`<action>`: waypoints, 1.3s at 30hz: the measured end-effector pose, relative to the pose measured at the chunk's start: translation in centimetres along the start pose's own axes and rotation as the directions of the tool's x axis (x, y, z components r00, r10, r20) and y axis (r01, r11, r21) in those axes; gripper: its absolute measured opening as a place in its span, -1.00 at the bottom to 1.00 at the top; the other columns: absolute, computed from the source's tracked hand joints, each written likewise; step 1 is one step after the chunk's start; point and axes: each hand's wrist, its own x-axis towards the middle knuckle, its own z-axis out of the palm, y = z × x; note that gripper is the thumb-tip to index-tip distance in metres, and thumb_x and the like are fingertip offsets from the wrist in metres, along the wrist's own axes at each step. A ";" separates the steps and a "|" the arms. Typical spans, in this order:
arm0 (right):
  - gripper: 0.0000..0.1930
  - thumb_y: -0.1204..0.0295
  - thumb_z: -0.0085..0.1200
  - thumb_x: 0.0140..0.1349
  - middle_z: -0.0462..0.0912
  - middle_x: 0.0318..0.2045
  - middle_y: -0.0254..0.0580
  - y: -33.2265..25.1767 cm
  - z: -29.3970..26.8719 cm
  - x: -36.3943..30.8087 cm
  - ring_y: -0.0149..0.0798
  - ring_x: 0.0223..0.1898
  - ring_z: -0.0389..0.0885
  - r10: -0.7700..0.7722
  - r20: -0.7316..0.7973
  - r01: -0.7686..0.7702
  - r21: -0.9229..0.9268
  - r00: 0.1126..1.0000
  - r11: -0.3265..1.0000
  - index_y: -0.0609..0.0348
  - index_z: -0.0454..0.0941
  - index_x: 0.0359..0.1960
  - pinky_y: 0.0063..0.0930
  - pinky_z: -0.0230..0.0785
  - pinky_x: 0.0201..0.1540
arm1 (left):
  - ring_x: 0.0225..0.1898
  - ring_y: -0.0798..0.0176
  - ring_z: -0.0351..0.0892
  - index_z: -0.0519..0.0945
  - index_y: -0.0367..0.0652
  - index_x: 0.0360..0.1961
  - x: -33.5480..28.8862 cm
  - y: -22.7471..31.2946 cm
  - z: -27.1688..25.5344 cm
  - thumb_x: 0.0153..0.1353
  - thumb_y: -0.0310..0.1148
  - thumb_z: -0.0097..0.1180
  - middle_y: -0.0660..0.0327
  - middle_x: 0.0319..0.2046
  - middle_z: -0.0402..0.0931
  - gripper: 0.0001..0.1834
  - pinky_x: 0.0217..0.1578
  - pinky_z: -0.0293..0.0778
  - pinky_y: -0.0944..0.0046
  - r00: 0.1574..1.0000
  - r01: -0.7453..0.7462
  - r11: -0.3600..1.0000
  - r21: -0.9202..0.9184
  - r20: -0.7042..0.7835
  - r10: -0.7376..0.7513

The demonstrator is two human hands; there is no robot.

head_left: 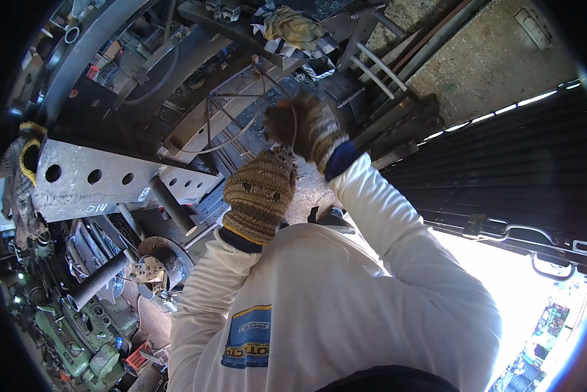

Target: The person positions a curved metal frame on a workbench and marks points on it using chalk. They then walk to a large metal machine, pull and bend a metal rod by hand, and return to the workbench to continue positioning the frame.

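One gloved left hand (259, 198) and one gloved right hand (310, 127) curl close together; one thin curved wire (295, 117) passes the right. Whether the hands grip it, I cannot tell. Leftward, one steel beam (78, 196) shows six round holes (94, 176); below, one red bin's (135, 361) contents are indistinct.

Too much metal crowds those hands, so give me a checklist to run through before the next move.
1. Left hand gloved: ok.
2. Right hand gloved: ok.
3. Left glove intact: cannot tell; dark spots on its back may be holes or stains.
4. Sleeves down: ok; no bare forearm shows.
5. Firm hold on the thin metal rods: cannot tell; fingertips are hidden.
6. Dark pipe clear of the left sleeve: cannot tell; depth is unclear.
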 end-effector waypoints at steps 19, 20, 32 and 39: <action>-0.51 -0.14 -0.05 0.42 0.49 -0.54 -0.32 3.4 5.6 4.2 -0.22 -0.51 0.47 -0.101 -0.128 0.133 0.270 0.987 0.954 0.09 0.54 -0.21 -0.06 0.45 -0.28 | -0.27 0.08 0.65 0.67 -0.01 -0.10 -2.0 -8.1 0.3 0.30 -0.23 0.13 0.15 -0.22 0.67 -0.78 -0.20 0.54 -0.03 0.990 -0.122 0.984 0.129 -0.053 0.129; -0.50 -0.15 -0.02 0.40 0.52 -0.52 -0.28 2.8 5.5 4.0 -0.19 -0.48 0.52 -0.041 -0.089 0.061 0.242 0.995 0.968 0.09 0.55 -0.21 -0.04 0.48 -0.23 | -0.27 0.08 0.65 0.67 -0.01 -0.10 -1.9 -8.1 0.6 0.30 -0.23 0.13 0.15 -0.22 0.67 -0.78 -0.20 0.54 -0.03 0.990 -0.121 0.984 0.129 -0.061 0.129; -0.43 -0.27 -0.12 0.35 0.45 -0.60 -0.31 3.7 7.8 5.8 -0.17 -0.55 0.43 -0.077 -0.528 0.247 0.259 0.846 0.934 -0.01 0.48 -0.42 -0.08 0.32 -0.46 | 0.06 0.00 0.54 0.65 -0.08 0.02 1.0 -9.6 -1.1 0.12 -0.19 0.22 0.11 0.00 0.58 -0.57 0.11 0.47 -0.06 0.981 -0.030 0.994 -0.102 -0.195 0.009; -0.53 -0.14 0.12 0.25 0.36 -0.63 -0.31 2.0 7.5 4.7 -0.21 -0.66 0.34 -0.050 -0.229 0.112 0.264 0.972 0.958 0.03 0.45 -0.41 -0.22 0.28 -0.54 | 0.14 0.07 0.51 0.57 -0.14 0.11 -0.3 -6.9 3.2 0.13 -0.26 0.20 0.12 0.09 0.54 -0.51 0.20 0.43 -0.07 0.950 0.138 0.779 -0.611 -0.141 -0.278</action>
